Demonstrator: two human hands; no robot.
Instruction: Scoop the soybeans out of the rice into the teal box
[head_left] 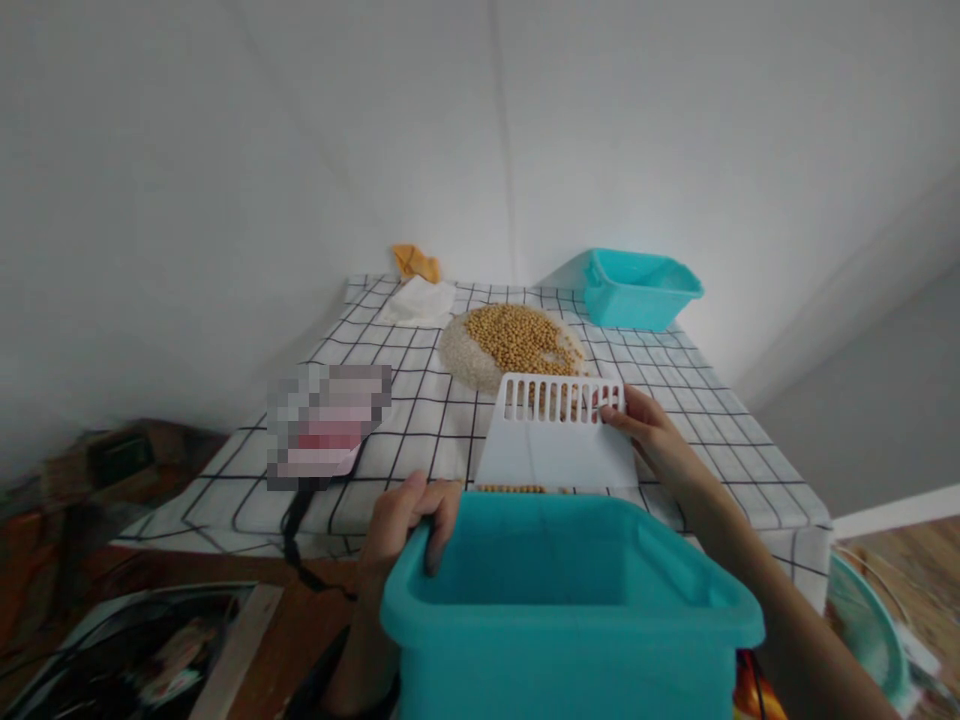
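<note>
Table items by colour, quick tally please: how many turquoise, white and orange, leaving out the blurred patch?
Turquoise: 2, the near bin gripped by the left hand and the far bin.
White: 2, the slotted scoop in the right hand and the white cloth.
Orange: 1, the orange cloth.
Total: 5

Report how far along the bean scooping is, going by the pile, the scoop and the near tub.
Done: little that shows; a few beans lie at the slotted scoop's lower edge. In hand: the right hand holds the scoop tilted toward the near teal tub, whose rim the left hand grips; its bottom is hidden. Left: the pile of beans and rice looks nearly whole.
</note>
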